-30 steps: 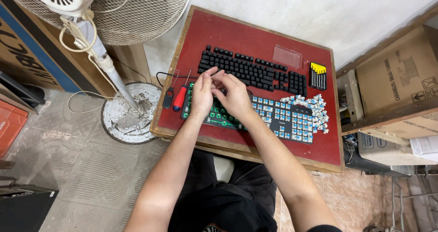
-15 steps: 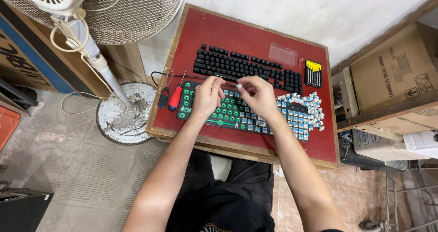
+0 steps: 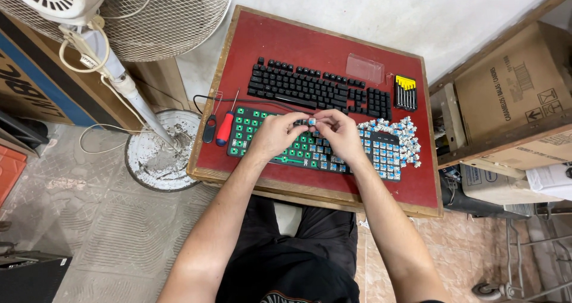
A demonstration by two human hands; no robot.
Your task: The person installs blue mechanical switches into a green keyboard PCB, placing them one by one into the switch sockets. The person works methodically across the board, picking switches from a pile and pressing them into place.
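My left hand and my right hand meet fingertip to fingertip over a stripped keyboard with a green board. Together they pinch a small blue key switch held just above it. The right end of that keyboard carries rows of blue switches, and a loose heap of the same switches lies behind them. A complete black keyboard lies farther back on the red tabletop.
A red-handled screwdriver and a black wire puller lie left of the green keyboard. A yellow precision screwdriver set and clear plastic lid sit at the back. A standing fan is left, cardboard boxes right.
Both hands have lifted off the green keyboard's middle and come together, fingertips now pinching one blue switch. The camera view has shifted slightly.
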